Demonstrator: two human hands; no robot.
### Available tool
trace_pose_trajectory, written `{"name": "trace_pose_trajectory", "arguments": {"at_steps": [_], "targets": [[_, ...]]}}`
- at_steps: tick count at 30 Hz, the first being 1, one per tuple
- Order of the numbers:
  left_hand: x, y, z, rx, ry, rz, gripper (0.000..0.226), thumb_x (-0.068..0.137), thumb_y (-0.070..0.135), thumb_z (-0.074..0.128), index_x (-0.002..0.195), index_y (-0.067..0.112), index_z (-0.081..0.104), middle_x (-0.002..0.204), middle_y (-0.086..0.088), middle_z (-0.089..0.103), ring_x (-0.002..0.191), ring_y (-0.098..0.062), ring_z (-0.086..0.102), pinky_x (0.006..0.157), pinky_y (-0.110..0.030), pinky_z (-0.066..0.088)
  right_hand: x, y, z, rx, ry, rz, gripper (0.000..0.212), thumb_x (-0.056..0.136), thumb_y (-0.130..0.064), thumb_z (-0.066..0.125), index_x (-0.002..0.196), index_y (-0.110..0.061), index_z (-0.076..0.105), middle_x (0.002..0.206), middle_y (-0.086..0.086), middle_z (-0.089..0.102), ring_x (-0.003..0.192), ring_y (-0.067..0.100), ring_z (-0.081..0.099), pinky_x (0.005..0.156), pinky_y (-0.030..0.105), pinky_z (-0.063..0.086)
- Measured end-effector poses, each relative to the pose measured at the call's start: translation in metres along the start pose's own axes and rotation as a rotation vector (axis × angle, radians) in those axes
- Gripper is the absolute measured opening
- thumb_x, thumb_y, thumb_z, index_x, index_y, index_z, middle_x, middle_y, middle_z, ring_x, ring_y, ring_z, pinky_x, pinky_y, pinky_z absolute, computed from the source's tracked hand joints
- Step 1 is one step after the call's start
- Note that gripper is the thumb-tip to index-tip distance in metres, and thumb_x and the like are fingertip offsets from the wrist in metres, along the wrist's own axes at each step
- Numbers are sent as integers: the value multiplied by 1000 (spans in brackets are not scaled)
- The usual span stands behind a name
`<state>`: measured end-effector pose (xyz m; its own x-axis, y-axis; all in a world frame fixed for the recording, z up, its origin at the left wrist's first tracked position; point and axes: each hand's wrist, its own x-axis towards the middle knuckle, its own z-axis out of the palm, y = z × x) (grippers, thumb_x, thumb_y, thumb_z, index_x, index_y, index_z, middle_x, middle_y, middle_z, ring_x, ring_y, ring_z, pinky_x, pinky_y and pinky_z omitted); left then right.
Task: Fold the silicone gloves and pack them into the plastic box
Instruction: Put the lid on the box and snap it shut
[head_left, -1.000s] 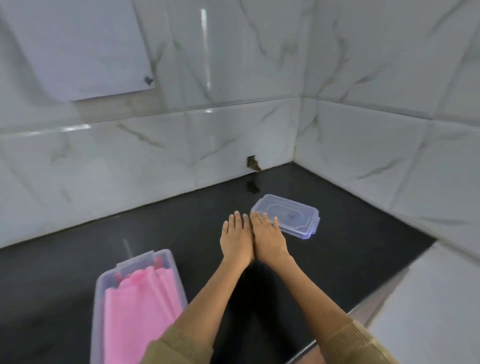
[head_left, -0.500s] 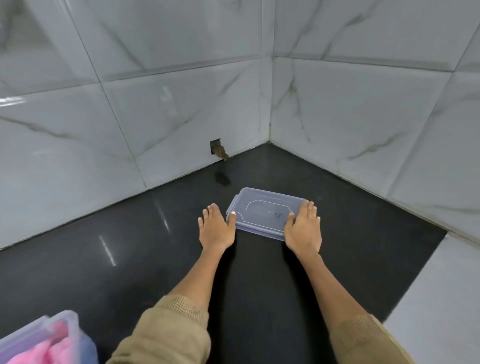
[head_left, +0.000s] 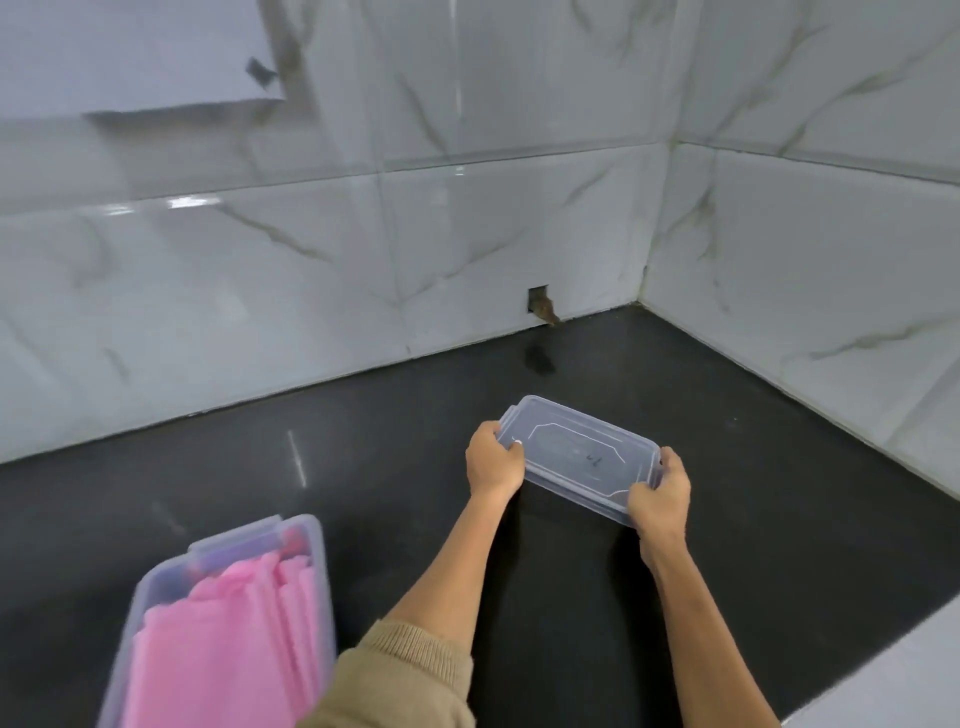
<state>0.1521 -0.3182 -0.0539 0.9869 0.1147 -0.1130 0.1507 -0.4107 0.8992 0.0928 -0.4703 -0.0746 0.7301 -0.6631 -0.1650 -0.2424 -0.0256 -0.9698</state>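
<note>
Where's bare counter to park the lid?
Free: black countertop between the marble-tile wall and the clear plastic box of pink folded gloves; also right of the right hand. Crowded: near-left, box and left hand gripping the clear lid.

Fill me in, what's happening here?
A person is holding the clear lid by its two ends, left hand and right hand, each with a closed grip, over the black counter. The plastic box sits open at lower left with folded pink gloves inside. The lid isn't on yet.
</note>
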Motion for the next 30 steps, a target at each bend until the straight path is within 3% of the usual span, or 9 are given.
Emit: {"name": "trace_pose_trajectory", "arguments": {"at_steps": [7,10,12,14,16,19,22,27,30], "targets": [[-54,10,-141,-19,345,141,25,87,4,56,112,0,62,114,-16,65,101,-26,60,82,-25,42,-91,-64,45,0,-238,-150,68,85,18,40,147,-8,26,146,11,40,133,24,40,90,19,30],[-77,10,-202,-4,417,169,28,89,3,54,115,0,63,121,-15,64,112,-29,58,93,-26,41,-155,-81,62,40,-308,-196,59,82,20,40,132,-11,44,119,6,56,115,23,52,86,16,39],[-89,6,-231,-14,416,190,30,90,2,51,118,1,62,125,-13,62,116,-25,57,95,-22,40,-203,-81,67,91,-295,-223,53,78,22,41,117,-12,51,102,3,58,107,25,58,84,22,50],[-99,0,-253,-31,391,212,30,90,1,50,118,2,63,125,-11,63,116,-22,57,96,-22,40,-250,-73,66,180,-281,-219,55,76,22,43,120,-9,52,115,14,57,110,28,58,94,38,52],[-106,-9,-266,-32,323,225,30,91,0,50,117,1,64,124,-12,63,117,-22,57,93,-21,42,-295,-61,63,200,-301,-171,64,76,22,42,132,-8,43,135,18,43,126,32,46,103,46,45],[-111,-25,-277,-1,207,210,29,93,3,48,117,3,64,122,-12,64,109,-20,60,81,-22,42,-351,-44,55,112,-406,-63,72,86,15,42,147,-19,22,156,2,13,142,24,24,114,42,32],[-113,-42,-285,17,137,177,28,95,5,49,119,5,64,125,-9,63,103,-12,56,77,-24,46,-381,-33,50,0,-495,-98,73,92,3,48,149,-27,12,158,-7,1,146,18,13,117,41,27],[-113,-68,-296,39,77,77,29,95,6,49,121,5,63,128,-8,61,105,-12,54,90,-23,40,-405,-20,49,-155,-654,-162,79,93,-4,52,148,-32,2,157,-8,-18,148,18,-4,116,35,30],[-114,-82,-300,51,59,45,30,96,7,48,122,7,63,130,-7,59,107,-13,53,90,-24,41,-415,-17,51,-273,-708,-228,81,95,-14,50,147,-32,-10,154,-6,-29,145,18,-21,120,29,15]]}}
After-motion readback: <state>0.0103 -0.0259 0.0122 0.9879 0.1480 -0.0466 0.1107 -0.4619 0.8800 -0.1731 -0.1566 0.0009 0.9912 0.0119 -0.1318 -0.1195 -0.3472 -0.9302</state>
